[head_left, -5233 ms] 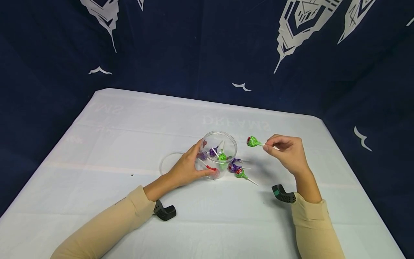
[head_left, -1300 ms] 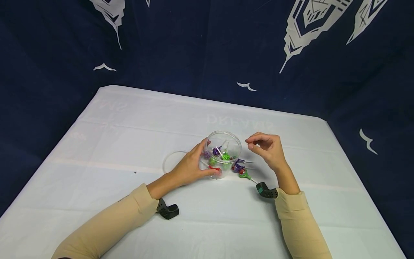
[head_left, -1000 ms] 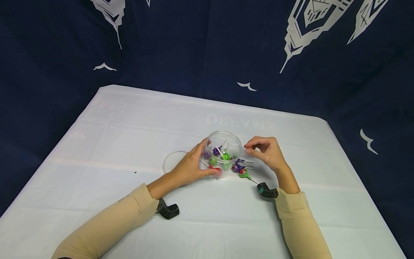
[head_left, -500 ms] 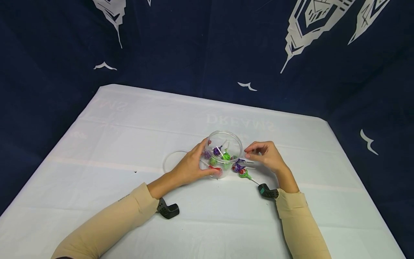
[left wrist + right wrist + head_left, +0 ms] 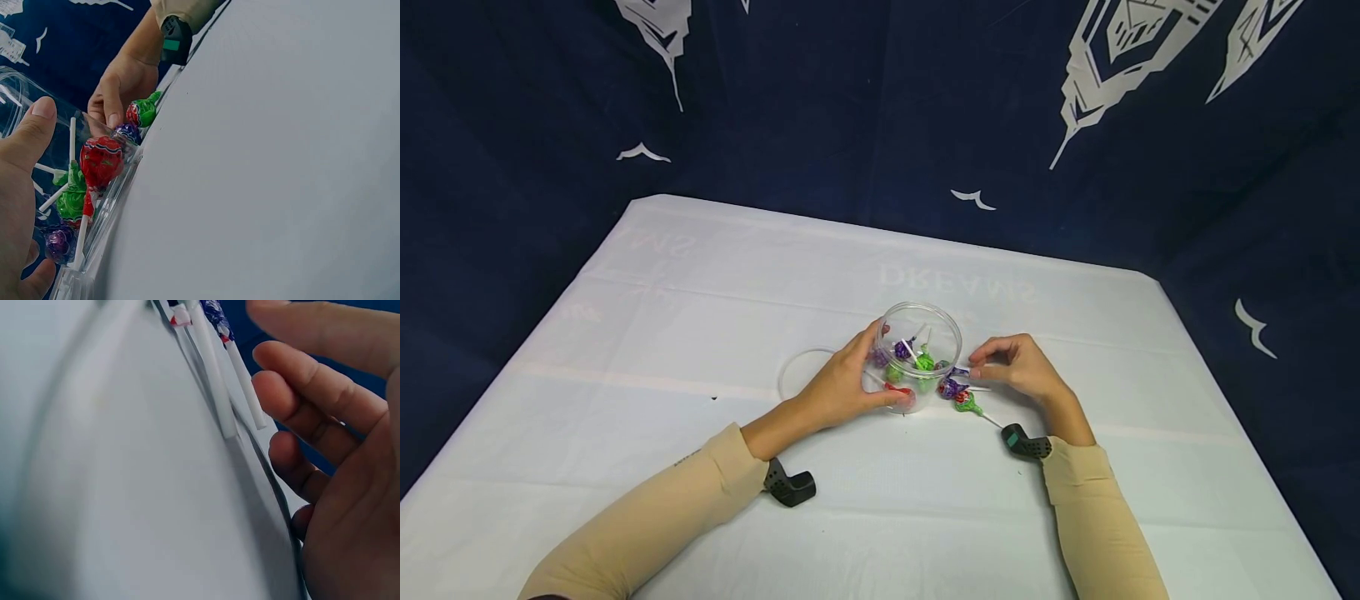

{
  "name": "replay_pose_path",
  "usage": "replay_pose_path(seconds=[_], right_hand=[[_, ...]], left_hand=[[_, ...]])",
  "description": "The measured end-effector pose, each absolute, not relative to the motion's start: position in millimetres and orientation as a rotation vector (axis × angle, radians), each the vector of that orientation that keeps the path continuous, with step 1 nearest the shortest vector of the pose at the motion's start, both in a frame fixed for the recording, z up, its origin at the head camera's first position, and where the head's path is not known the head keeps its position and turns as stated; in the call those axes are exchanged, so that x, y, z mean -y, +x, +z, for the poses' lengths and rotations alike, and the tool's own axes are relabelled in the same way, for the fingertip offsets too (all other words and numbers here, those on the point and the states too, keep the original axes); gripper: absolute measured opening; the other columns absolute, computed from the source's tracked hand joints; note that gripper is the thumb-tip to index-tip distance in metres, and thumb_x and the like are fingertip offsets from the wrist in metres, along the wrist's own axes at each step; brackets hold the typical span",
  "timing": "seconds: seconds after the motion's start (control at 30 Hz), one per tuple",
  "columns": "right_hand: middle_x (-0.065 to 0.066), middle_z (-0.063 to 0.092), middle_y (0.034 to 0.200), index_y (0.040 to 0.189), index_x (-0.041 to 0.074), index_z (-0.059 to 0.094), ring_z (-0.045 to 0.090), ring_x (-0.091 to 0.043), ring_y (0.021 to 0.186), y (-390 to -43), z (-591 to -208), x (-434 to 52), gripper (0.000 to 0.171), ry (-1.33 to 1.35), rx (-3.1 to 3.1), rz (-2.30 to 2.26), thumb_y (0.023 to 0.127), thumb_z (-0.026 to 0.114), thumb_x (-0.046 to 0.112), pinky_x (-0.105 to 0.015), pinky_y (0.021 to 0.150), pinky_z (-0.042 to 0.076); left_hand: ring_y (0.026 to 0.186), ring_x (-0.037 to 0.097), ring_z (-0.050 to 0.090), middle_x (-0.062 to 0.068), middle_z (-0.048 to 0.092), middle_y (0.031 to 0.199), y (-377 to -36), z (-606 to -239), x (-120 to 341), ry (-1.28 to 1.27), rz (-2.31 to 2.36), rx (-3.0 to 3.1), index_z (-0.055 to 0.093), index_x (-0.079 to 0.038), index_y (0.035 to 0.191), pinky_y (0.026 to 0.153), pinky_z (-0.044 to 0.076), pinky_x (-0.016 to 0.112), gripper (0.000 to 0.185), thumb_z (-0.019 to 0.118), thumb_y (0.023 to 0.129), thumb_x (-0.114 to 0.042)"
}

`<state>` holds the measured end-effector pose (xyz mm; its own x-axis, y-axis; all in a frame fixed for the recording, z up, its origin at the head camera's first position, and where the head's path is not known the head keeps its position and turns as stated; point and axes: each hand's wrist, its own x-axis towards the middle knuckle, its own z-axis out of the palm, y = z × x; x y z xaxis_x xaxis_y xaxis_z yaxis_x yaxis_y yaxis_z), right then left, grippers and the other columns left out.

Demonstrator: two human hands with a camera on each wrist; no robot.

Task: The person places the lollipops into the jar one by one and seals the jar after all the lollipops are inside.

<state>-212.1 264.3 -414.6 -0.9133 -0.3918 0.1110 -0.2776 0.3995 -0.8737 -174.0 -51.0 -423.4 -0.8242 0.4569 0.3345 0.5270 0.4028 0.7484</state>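
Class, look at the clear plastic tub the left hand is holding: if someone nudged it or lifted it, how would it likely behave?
The clear tub looks thin-walled, so it is probably light and may flex under a squeeze. With only a few lollipops inside, a nudge would likely slide it across the smooth tablecloth. The left hand steadying its side suggests it shifts easily.

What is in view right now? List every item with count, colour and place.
clear round plastic tub: one, transparent, table centre, holding wrapped lollipops in purple, green and red.
loose wrapped lollipops: about three, purple and green, on the cloth right of the tub.
clear round lid: one, transparent, flat on the cloth left of the tub.
white tablecloth: one, covering the table.
dark blue printed backdrop: one, behind.
left hand: grips the tub's side.
right hand: beside the loose lollipops' sticks, fingers curled; contact unclear.
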Motion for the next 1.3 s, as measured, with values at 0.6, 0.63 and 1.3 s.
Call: replay_pose_path(seconds=[0.6, 0.63, 1.3], right_hand=[[-0.014, 0.073, 0.089, 0.088, -0.002, 0.076, 0.063, -0.018, 0.086, -214.3, -418.5, -268.9, 0.019, -0.544, -2.562, -1.398, 0.072, 0.087, 0.001, -0.022, 0.078, 0.047], [-0.013, 0.073, 0.089, 0.087, -0.002, 0.077, 0.063, -0.018, 0.086, -214.3, -418.5, -268.9, 0.019, -0.547, -2.561, -1.395, 0.072, 0.087, 0.001, -0.022, 0.078, 0.047], [-0.021, 0.071, 0.085, 0.083, -0.009, 0.074, 0.056, -0.023, 0.08, -201.1, -394.5, -253.3, 0.012, -0.655, -2.576, -1.354, 0.074, 0.081, -0.009, -0.031, 0.075, 0.042]], left_hand=[[0.137, 0.029, 0.041, 0.019, 0.038, 0.152, -175.5, -424.7, 50.1, -0.906, -1.415, 2.564, 0.02, -0.006, 0.156, 0.112, 0.034, 0.044, 0.108, 0.086, 0.077, -0.038], [0.137, 0.03, 0.041, 0.018, 0.038, 0.152, -175.4, -424.5, 50.0, -0.906, -1.413, 2.565, 0.02, -0.006, 0.156, 0.112, 0.034, 0.044, 0.108, 0.086, 0.077, -0.038], [0.135, 0.031, 0.044, 0.017, 0.038, 0.152, -173.4, -423.3, 50.1, -0.884, -1.39, 2.588, 0.02, -0.006, 0.156, 0.111, 0.036, 0.045, 0.109, 0.086, 0.076, -0.04]])
